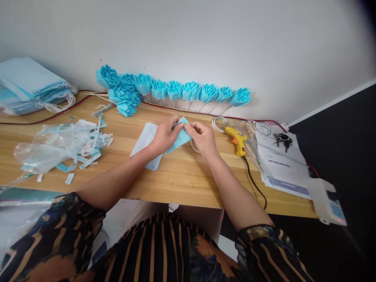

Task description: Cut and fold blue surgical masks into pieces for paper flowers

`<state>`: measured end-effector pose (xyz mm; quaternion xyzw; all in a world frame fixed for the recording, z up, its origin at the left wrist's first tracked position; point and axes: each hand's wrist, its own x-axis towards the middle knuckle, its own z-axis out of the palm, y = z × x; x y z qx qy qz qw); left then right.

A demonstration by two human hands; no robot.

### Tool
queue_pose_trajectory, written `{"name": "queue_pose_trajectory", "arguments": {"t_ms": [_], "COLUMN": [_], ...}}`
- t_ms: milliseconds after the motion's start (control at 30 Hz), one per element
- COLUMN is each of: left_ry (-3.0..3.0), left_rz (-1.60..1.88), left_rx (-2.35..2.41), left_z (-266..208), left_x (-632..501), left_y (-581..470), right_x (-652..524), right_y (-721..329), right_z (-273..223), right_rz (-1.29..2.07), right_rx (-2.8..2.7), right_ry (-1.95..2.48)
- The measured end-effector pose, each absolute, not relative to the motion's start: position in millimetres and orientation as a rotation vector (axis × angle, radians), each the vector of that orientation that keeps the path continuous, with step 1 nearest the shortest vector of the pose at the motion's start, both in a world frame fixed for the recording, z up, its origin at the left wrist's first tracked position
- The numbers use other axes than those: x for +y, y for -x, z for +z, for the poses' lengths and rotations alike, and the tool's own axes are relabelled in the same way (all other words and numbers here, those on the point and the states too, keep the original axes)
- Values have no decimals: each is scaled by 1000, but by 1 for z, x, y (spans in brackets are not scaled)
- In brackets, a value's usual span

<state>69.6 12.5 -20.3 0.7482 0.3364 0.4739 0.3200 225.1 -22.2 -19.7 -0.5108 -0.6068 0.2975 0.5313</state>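
Observation:
Above the middle of the wooden table, a light blue piece of sheet material [182, 137] with a folded-looking upper corner is held between both hands. My left hand [167, 135] pinches its left edge, thumb on top. On its right edge, the thumb and fingers of my right hand [202, 137] are closed. Beneath my left forearm lies a pale blue flat rectangular sheet [143, 143], partly covered by the arm. Part of a roll of clear tape [194, 146] shows beside my right hand.
Blue sheet-material flowers on sticks [174, 91] lean along the wall. A yellow glue gun [237, 140] with a black cord lies right, near papers [277, 160] and keys [283, 141]. Scraps [94, 145] and a plastic bag [53, 149] lie left, before stacked blue sheets [32, 84]. A power strip [327, 201] hangs at the right edge.

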Motion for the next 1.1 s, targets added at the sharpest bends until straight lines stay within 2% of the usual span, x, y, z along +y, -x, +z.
{"name": "queue_pose_trajectory", "arguments": {"t_ms": [400, 733, 1100], "left_ry": [-1506, -1694, -1865], "left_rz": [1022, 985, 918], "left_rx": [582, 770, 868], "left_z": [-22, -23, -24], "left_x": [16, 19, 19], "left_y": [-71, -71, -72], "right_x": [-29, -24, -24], "right_y": [-223, -231, -238], "right_z": [-11, -11, -7], "right_rz": [311, 438, 168], "right_rx": [-1518, -1579, -1454], "right_ry": [1259, 1262, 1309]}}
